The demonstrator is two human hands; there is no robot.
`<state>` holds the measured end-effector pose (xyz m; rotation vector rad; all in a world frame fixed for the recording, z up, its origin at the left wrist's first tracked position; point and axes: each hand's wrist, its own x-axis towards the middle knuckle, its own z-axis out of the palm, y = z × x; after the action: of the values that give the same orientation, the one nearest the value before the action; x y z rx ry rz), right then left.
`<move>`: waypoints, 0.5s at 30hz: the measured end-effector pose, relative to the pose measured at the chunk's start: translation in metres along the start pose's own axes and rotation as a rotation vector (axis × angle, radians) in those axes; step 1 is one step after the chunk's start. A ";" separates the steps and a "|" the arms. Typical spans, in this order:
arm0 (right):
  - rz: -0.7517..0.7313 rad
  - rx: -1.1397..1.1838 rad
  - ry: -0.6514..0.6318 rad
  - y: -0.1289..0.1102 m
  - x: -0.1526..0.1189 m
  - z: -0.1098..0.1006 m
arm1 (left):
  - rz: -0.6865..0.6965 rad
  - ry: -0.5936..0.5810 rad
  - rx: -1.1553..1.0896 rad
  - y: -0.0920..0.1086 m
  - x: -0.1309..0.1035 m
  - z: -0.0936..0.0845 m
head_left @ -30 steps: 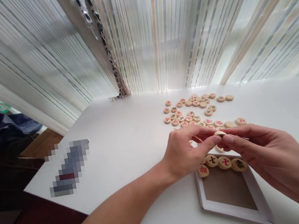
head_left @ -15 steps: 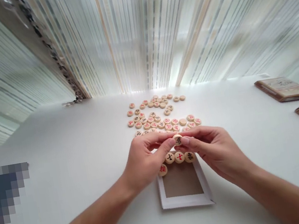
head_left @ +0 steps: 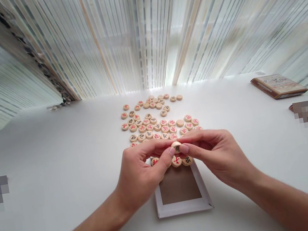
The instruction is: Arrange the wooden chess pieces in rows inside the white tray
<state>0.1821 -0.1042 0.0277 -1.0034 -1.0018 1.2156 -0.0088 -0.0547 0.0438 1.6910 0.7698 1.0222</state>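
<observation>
Bright light glows through the striped curtain [head_left: 129,37] standing behind the far edge of the white worktop [head_left: 47,168]. Toward the worktop's far left corner, a dark, beaded-looking strand [head_left: 34,52] hangs against the curtain.

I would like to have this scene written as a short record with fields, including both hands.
left hand: pinches the round piece
right hand: pinches the same piece
held piece mark: black character
open box: below the hands, marked pieces at its far end
loose pieces: spread beyond the hands, red or black marks, some blank faces
closed box: far right on white table
backdrop: striped curtain
</observation>
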 end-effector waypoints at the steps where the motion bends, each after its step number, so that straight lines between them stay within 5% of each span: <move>1: -0.009 -0.008 -0.001 -0.001 0.000 0.001 | 0.002 0.004 0.004 0.000 0.000 0.000; 15: -0.093 -0.067 -0.003 -0.008 0.000 0.005 | 0.029 0.001 0.024 0.001 -0.001 0.000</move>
<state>0.1789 -0.1049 0.0362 -0.9963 -1.0856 1.1134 -0.0093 -0.0556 0.0443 1.7270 0.7634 1.0374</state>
